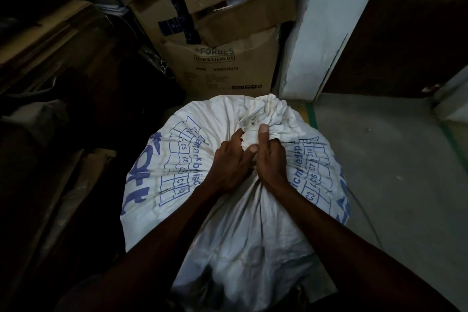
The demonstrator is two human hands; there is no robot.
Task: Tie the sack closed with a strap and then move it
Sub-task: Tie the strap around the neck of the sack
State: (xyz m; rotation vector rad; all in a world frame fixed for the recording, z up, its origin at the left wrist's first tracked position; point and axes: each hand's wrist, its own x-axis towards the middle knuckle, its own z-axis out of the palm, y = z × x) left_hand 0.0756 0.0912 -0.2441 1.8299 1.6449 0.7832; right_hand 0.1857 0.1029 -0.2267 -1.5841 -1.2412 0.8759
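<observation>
The sack (pixel 228 210) stands before stacked boxes (pixel 222 33), a wall (pixel 316 33) to their right.

Sack (pixel 228 210) bottom below lower edge

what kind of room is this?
Probably a storeroom or back corner of a warehouse: stacked cardboard boxes against the wall, a bare concrete floor, and a big printed white sack gripped at its neck by both hands.

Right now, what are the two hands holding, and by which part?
Both the left hand and the right hand grip the white sack by its bunched neck, just below the gathered mouth. No strap is visible.
</observation>
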